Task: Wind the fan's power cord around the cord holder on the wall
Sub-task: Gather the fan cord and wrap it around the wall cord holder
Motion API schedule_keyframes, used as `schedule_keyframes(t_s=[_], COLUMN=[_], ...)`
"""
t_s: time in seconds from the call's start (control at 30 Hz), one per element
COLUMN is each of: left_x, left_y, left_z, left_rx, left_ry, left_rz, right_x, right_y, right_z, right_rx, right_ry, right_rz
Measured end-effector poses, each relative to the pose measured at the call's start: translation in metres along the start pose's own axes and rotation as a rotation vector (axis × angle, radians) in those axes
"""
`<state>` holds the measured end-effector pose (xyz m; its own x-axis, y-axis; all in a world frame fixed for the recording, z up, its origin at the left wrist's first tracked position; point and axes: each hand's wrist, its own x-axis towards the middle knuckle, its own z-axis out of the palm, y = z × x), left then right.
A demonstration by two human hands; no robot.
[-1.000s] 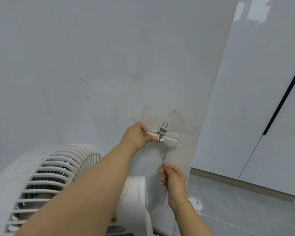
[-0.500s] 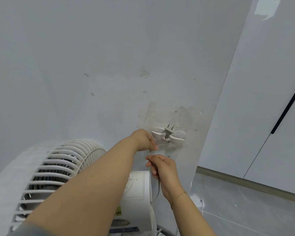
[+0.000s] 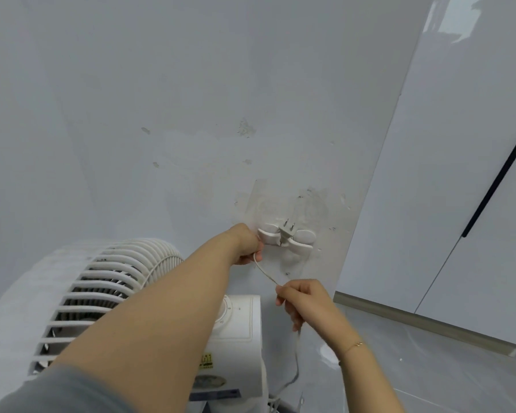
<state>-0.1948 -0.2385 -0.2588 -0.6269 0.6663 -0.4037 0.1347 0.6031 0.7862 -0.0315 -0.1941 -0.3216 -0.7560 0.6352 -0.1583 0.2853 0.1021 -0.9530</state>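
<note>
At lower left of the frame stands the white slatted plastic fan (image 3: 108, 296). Right of centre, the white winged cord holder (image 3: 285, 238) on the wall carries the two-pin plug (image 3: 287, 232). Your left hand (image 3: 246, 245) and right hand (image 3: 306, 299) both pinch the thin white power cord (image 3: 265, 274) stretched between them.

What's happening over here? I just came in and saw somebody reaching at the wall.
A person is stowing a fan's cord on a white cord holder stuck to the wall. The plug sits in the holder's middle, prongs up. The left hand holds the cord beside the holder; the right hand pinches it lower down, the rest trailing toward the fan. No finished loops show yet.
</note>
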Motion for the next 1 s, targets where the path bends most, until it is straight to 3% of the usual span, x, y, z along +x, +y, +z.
schedule_keyframes(t_s=[0.07,0.2,0.37,0.53,0.7,1.0], left_x=[0.002,0.002,-0.005,-0.008,-0.017,-0.018], left_y=[0.002,0.002,0.0,-0.005,-0.007,0.005], left_z=[-0.001,-0.009,-0.014,-0.015,-0.019,-0.006], left_rx=[-0.159,-0.61,-0.924,-1.126,-1.13,-0.719], left_ry=[-0.032,-0.115,-0.091,-0.076,-0.141,-0.101], left_rz=[-0.097,-0.295,-0.346,-0.316,-0.224,-0.166], right_x=[-0.007,-0.013,-0.011,-0.005,0.004,0.022], right_y=[-0.009,-0.024,-0.037,-0.046,-0.062,-0.071], right_z=[-0.012,-0.017,-0.013,0.001,0.013,0.01], right_rx=[-0.031,-0.151,-0.101,-0.076,-0.062,0.062], right_ry=[0.007,0.189,0.429,0.53,0.567,0.692], right_rz=[-0.044,-0.255,-0.444,-0.582,-0.663,-0.582])
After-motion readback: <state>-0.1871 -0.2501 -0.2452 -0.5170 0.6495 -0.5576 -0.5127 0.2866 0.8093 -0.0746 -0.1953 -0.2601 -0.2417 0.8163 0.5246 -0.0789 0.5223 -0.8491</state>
